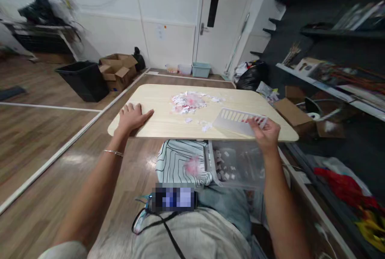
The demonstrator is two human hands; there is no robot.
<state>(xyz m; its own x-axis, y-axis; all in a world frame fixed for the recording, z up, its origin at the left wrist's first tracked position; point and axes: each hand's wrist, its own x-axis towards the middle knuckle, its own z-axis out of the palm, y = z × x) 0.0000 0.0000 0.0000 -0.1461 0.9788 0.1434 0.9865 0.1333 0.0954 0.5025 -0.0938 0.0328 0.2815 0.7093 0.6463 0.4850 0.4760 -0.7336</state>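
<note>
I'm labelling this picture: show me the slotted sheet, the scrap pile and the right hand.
Slotted sheet (234, 123): head view, its solid panel.
Scrap pile (189, 102): head view, its middle.
Right hand (267, 133): head view, back of the hand.

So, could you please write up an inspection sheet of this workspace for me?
Surface: pale table, scraps heaped beyond its middle.
Job's things: slotted sheet, held over the table's right half; the scraps.
Clutter: tub with small pieces, below the table's near edge.
Hands: left hand spread on the table; right hand grips the sheet.
Cables: wall cable, running down.
Surroundings: black bin, boxes, door, shelves.
</note>
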